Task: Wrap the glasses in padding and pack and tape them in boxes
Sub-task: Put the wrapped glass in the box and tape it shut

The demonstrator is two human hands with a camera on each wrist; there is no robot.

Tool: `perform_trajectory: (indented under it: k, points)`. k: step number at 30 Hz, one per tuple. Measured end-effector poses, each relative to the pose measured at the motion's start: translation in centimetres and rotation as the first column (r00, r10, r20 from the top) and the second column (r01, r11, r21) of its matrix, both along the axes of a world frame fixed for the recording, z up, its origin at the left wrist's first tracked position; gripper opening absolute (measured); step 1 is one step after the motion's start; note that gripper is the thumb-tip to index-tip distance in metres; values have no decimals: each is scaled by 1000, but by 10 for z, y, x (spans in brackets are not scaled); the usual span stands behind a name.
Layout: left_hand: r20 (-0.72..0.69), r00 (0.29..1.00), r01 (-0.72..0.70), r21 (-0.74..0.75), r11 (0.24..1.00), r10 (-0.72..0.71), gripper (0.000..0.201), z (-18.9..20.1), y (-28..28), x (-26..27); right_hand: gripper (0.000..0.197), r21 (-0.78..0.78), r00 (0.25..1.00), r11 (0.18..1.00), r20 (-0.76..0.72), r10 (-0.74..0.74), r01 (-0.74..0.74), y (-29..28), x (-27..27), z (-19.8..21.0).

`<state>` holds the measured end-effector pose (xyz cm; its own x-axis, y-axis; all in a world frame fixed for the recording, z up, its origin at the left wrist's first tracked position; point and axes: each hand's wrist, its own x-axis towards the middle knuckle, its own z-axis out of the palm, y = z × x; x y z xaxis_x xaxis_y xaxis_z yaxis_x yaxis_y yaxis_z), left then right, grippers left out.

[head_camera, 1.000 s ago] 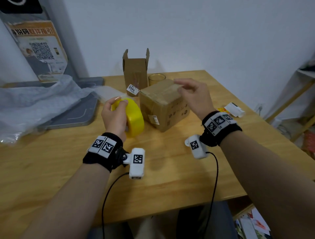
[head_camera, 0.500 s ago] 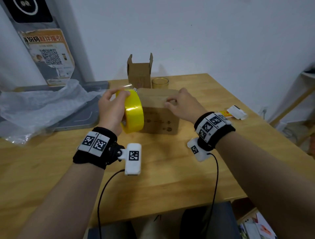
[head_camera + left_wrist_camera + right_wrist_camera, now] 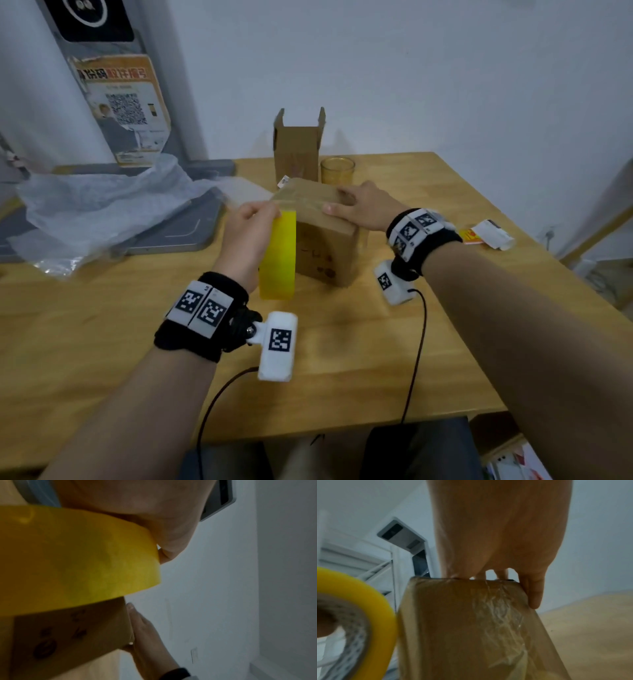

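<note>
The left hand (image 3: 246, 236) gripped the yellow tape roll (image 3: 278, 255), fingers curled over its top edge, while the right hand (image 3: 363, 209) lay with fingers nearly straight on the closed box (image 3: 322, 240) at mid-table. Since half a second earlier, the roll had turned edge-on, standing upright against the box's left side, and the right hand had slid further onto the lid.
</note>
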<state>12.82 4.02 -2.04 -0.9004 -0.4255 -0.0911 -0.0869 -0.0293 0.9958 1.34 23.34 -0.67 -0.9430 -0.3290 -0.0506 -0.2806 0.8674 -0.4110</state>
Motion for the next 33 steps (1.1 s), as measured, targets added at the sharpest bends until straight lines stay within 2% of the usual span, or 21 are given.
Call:
perform_trajectory:
  k: [3, 7, 9, 13, 14, 19, 21, 22, 24, 26, 28, 31, 32, 33]
  points:
    - [-8, 1000, -11, 7, 1000, 11, 14, -8, 13, -14, 75, 111, 992, 989, -90, -89, 99, 8, 7, -2]
    - [-18, 999, -30, -18, 999, 30, 11, -9, 12, -42, 64, 96, 975, 977, -131, -178, 191, 17, 21, -6]
    - [-7, 1000, 0, -47, 999, -1, 12, -6, 7, -54, 70, 68, 972, 976, -128, -198, 207, 19, 26, -7]
    - [-4, 1000, -5, -99, 995, 4, 10, -2, -9, -70, 94, 33, 977, 981, -103, -184, 189, 16, 36, -2]
    - [-15, 1000, -22, -111, 994, 21, 11, -1, -12, -70, 93, 49, 978, 981, -109, -180, 186, 12, 38, -2]
    - [-118, 988, -107, -98, 989, 96, 12, 16, -21, -48, 58, 11, 972, 977, -102, -210, 212, -12, 44, -2]
    - [-143, 983, -128, -69, 989, 117, 14, 21, -22, -34, 48, 0, 966, 978, -155, -208, 211, -15, 47, 2]
    - [-152, 981, -128, -61, 990, 117, 13, 23, -20, -24, 40, -67, 959, 979, -199, -200, 191, -16, 50, 4]
    - [-146, 986, -89, -29, 996, 84, 11, 21, -16, -10, 30, -313, 956, 947, -251, -151, 68, -19, 58, 10]
    - [-130, 991, 10, 23, 1000, -7, 9, 17, -9, -1, 48, -490, 983, 869, -180, -30, -63, -23, 69, 14]
    - [-129, 986, 112, 59, 992, -104, 12, 17, 1, 3, 63, -520, 997, 850, -22, 76, -77, -26, 83, 15]
    - [-161, 968, 213, 132, 968, -191, 18, 20, 17, 9, 38, -606, 975, 791, 117, 189, -81, -24, 91, 7]
    - [-166, 963, 236, 131, 963, -213, 17, 21, 20, 9, 34, -658, 973, 751, 134, 186, -53, -22, 92, 4]
    - [-161, 959, 253, 111, 961, -234, 15, 22, 22, 9, 39, -709, 970, 704, 155, 189, -24, -19, 95, 1]
